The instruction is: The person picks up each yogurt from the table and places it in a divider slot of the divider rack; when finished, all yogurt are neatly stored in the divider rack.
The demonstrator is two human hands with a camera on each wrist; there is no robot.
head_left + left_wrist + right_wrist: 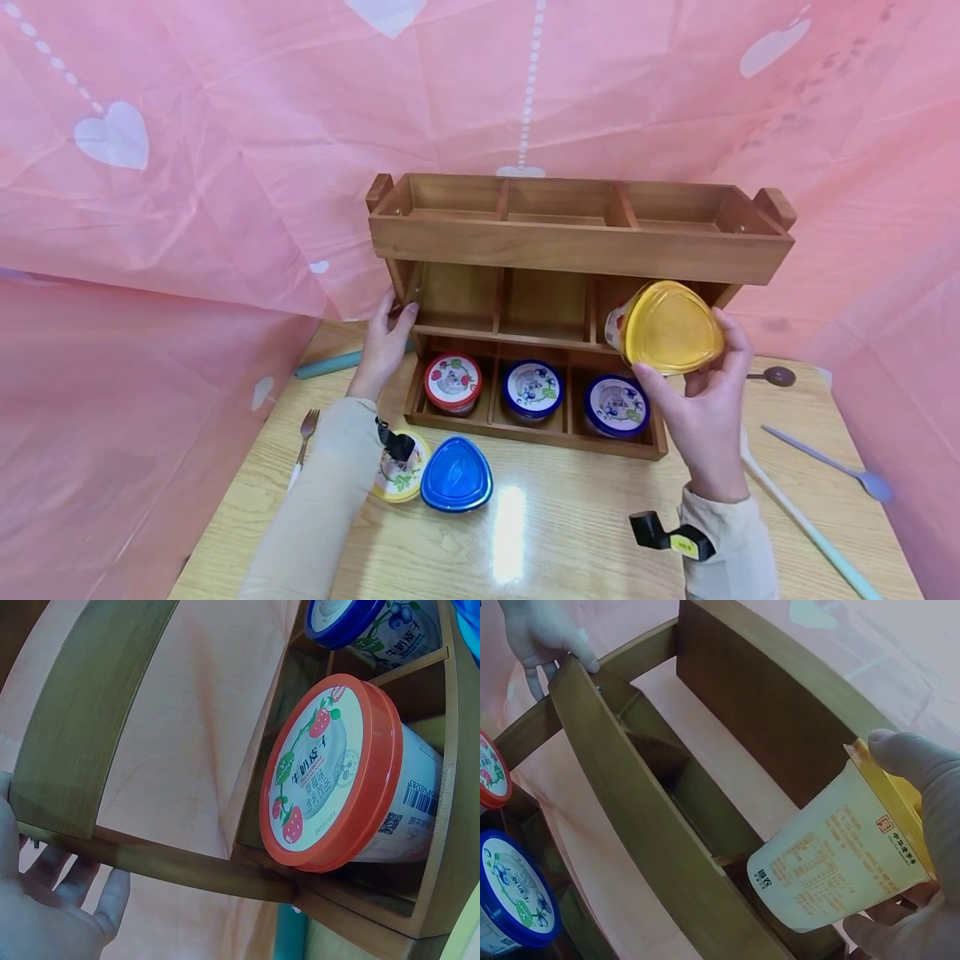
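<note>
Head view: right hand [708, 421] grips a yellow-lidded, tapered white cup [672, 329], long axis pointing base-first toward the brown wooden rack [577, 250] ahead; left hand [381, 352] grips the rack's end.

In right hand [705, 417]: white cup [832, 862], yellow lid [671, 327]. Behind: brown rack [577, 248]. Lower left: blue-rimmed tub [617, 406]. Beyond: heart-patterned pink cloth [262, 108].

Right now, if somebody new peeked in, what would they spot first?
Probably the big yellow cup, held in the right hand at the right end of the rack's middle shelf. Next, the red tub and two blue tubs lined up along the bottom shelf. Behind everything hangs pink cloth with white hearts.
</note>
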